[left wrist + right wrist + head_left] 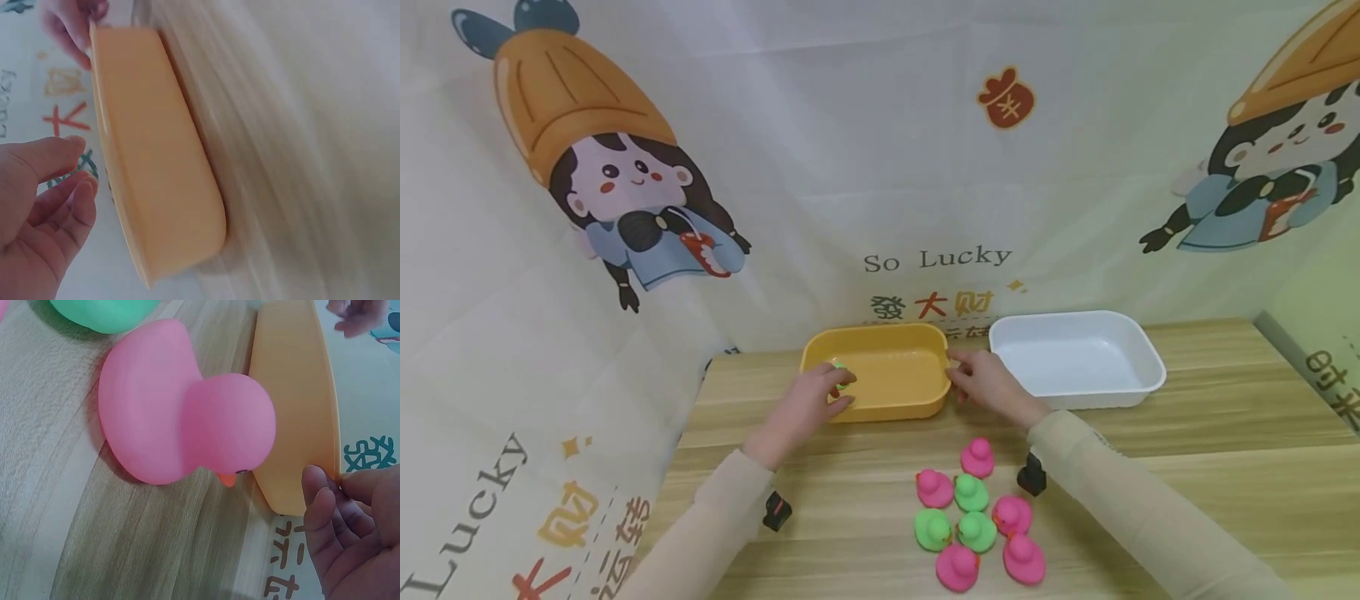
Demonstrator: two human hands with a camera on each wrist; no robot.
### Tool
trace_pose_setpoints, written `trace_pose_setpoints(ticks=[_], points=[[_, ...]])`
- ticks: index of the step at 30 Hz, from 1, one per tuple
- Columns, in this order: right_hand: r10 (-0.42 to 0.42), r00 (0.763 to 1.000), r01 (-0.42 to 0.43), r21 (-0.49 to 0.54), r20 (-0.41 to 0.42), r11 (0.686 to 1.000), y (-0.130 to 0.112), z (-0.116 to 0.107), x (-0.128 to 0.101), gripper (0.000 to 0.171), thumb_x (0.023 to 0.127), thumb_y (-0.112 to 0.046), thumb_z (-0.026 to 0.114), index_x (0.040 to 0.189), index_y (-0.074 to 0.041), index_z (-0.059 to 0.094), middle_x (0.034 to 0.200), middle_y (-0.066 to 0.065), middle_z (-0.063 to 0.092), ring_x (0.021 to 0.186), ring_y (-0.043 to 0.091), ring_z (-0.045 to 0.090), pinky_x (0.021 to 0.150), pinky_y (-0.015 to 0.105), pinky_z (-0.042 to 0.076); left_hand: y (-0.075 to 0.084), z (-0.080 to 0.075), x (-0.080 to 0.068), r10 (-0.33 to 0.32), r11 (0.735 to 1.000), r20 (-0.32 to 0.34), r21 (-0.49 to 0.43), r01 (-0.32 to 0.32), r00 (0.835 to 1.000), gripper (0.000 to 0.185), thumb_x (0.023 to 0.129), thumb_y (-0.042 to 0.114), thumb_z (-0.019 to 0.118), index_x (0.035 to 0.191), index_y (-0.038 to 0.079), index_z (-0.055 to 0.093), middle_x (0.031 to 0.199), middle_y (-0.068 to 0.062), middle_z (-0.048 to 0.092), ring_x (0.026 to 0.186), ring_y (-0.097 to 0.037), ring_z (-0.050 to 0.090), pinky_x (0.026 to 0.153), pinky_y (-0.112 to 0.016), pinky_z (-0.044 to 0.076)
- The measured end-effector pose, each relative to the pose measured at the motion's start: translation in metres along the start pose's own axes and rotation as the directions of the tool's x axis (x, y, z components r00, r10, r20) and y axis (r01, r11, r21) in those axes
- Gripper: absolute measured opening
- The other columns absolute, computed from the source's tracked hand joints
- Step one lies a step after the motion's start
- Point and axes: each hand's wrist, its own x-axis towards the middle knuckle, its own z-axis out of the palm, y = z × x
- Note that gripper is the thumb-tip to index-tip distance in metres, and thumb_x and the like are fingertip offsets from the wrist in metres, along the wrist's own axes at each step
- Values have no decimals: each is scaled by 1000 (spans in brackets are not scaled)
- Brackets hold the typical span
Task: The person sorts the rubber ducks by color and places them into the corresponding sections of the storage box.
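Crosswise, the long axis of the yellow tray (887, 412) was laid from left to right before the person, so that one short end was matched to each hand. At the right end the rim was pinched by the right hand (990, 382), with the thumb laid over the lip and the fingers set against the outer wall. Inside the left end, right by the left fingertips, a small green toy (841, 366) was partly hidden; the left hand (811, 398) was placed far nearer to it than the right. Between the left thumb and fingertips a gap was shown in the left wrist view, with nothing seen held there; whether the toy was touched could not be told.

Plain and matt, the tray was formed with rounded corners, a thin lip and sloping walls. Of the toy, only a bright green patch was shown. On the table side of the right hand, a smooth pink duck (147, 406) with an orange beak was seen, its head turned toward the tray.
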Motion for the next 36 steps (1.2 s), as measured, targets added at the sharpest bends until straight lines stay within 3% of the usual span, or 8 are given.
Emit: trace_pose_setpoints(ticks=[10, 20, 27, 36], points=[[13, 1000, -13, 13, -1, 1000, 0, 0, 1, 47, 106, -10, 57, 148, 9, 49, 75, 11, 71, 53, 16, 58, 49, 25, 47, 37, 15, -38, 74, 990, -34, -118, -78, 997, 20, 91, 2, 77, 111, -1, 72, 102, -12, 71, 86, -22, 67, 74, -29, 58], [40, 999, -40, 13, 11, 999, -5, 0, -2, 48, 106, -11, 57, 149, 8, 49, 76, 12, 71, 51, 16, 55, 50, 27, 45, 73, 39, -69, 143, 956, 2, -261, -137, 990, 23, 92, 7, 78, 114, 2, 73, 104, -10, 72, 85, -14, 67, 69, -19, 55], [47, 999, -48, 16, 6, 999, -5, -1, -3, 49, 106, -11, 57, 151, 7, 48, 74, 10, 70, 52, 19, 58, 50, 27, 47, 91, 58, -80, 217, 927, 64, -327, -185, 974, 26, 92, 8, 79, 117, 3, 73, 105, -9, 71, 87, -11, 65, 74, -16, 54], [40, 999, -40, 20, 0, 999, -3, 1, -2, 48, 106, -10, 57, 151, 7, 48, 71, 9, 68, 53, 22, 57, 49, 26, 46, 99, 83, -85, 273, 918, 146, -334, -212, 951, 33, 93, 10, 78, 125, 5, 71, 117, -4, 69, 95, -7, 60, 85, -13, 51]])
